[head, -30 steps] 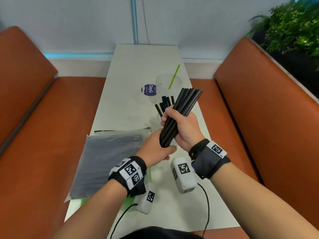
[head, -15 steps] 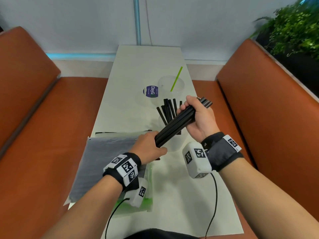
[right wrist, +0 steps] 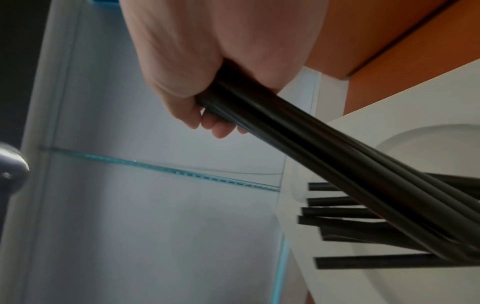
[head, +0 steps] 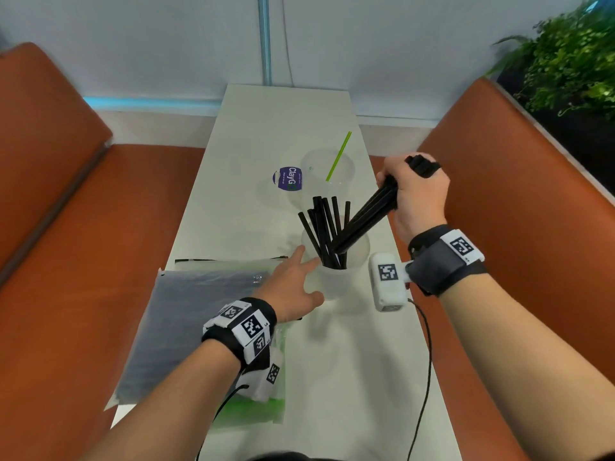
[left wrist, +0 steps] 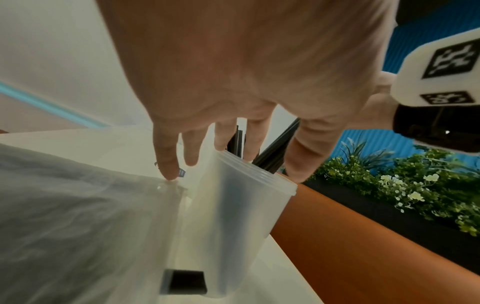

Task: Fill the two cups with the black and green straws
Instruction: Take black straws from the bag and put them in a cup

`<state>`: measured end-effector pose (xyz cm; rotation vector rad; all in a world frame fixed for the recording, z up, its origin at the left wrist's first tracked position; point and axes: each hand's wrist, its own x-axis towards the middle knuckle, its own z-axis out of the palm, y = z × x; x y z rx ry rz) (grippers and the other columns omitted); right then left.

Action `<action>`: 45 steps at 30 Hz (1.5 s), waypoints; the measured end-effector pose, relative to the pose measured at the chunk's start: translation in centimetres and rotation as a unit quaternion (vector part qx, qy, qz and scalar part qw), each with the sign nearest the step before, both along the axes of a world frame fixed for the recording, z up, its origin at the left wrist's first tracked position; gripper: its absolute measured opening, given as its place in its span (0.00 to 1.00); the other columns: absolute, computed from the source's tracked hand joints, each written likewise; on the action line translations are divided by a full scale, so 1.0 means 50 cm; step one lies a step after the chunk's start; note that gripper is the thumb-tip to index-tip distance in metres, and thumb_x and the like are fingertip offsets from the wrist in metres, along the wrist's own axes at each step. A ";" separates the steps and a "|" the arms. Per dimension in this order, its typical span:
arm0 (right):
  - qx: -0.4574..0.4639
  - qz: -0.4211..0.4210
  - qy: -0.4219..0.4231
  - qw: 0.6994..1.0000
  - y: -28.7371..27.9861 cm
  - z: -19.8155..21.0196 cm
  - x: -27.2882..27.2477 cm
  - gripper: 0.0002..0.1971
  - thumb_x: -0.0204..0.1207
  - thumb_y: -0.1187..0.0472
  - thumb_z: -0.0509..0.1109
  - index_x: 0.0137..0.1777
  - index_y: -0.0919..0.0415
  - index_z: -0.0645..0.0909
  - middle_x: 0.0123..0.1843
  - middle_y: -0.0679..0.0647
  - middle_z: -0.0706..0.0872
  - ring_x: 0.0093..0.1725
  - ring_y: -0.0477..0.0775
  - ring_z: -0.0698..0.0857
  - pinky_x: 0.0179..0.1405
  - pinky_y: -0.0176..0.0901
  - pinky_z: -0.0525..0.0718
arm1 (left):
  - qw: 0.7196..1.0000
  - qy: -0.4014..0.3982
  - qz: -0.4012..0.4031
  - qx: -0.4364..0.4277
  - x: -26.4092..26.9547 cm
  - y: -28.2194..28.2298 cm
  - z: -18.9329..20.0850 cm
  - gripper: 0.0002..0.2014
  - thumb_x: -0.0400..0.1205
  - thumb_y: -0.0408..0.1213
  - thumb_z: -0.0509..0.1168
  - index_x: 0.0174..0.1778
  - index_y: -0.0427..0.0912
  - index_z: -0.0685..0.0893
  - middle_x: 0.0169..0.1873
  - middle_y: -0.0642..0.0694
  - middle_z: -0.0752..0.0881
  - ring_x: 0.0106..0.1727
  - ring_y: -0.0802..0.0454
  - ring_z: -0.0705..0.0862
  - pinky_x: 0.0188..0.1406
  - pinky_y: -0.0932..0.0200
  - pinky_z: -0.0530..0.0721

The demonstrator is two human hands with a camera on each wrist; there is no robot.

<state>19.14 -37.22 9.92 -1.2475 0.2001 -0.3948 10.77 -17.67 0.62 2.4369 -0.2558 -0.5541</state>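
Head view: our right hand (head: 416, 194) grips the black straw bundle (head: 366, 221) entering the near cup (head: 336, 277); our left hand (head: 289, 287) lies slack beside it.

Two translucent cups stand on the table: the near cup (head: 336, 277) and the far cup (head: 327, 168). One green straw (head: 338, 156) sits in the far cup. About seven loose black straws (head: 321, 227) stand in the near cup, plus one gripped bundle (head: 366, 217), too tightly packed to count. Two plastic bags (head: 186, 327) lie flat.
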 end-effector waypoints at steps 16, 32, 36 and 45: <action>-0.278 0.087 0.153 0.944 0.020 -0.198 0.047 0.27 0.65 0.55 0.83 0.62 0.47 0.76 0.57 0.44 0.82 0.57 0.49 0.83 0.57 0.46 0.83 | 1.000 -0.001 -0.018 0.023 0.014 0.013 -0.005 0.35 0.81 0.34 0.61 0.84 0.58 0.62 0.87 0.57 0.47 0.87 0.45 0.48 0.83 0.40 0.56; -0.596 0.179 0.004 0.783 0.109 -0.172 0.085 0.12 0.78 0.61 0.68 0.61 0.57 0.81 0.54 0.58 0.79 0.59 0.63 0.76 0.56 0.44 0.74 | 0.998 -0.010 -0.034 0.057 0.013 0.017 -0.002 0.37 0.79 0.31 0.58 0.84 0.61 0.61 0.87 0.57 0.48 0.87 0.46 0.47 0.81 0.39 0.63; -0.604 0.139 0.080 0.781 0.077 -0.170 0.093 0.13 0.80 0.59 0.66 0.63 0.55 0.77 0.59 0.59 0.78 0.62 0.64 0.75 0.60 0.51 0.77 | 0.998 -0.007 -0.035 0.054 0.012 0.018 -0.004 0.37 0.79 0.31 0.59 0.84 0.62 0.60 0.87 0.58 0.48 0.87 0.46 0.47 0.81 0.38 0.61; -0.598 0.142 0.159 0.772 0.066 -0.146 0.083 0.25 0.76 0.42 0.65 0.70 0.49 0.72 0.68 0.58 0.73 0.69 0.63 0.70 0.69 0.60 0.75 | 0.997 -0.010 -0.037 0.061 0.008 0.022 -0.002 0.38 0.80 0.33 0.59 0.85 0.65 0.55 0.87 0.56 0.46 0.87 0.44 0.44 0.82 0.33 0.54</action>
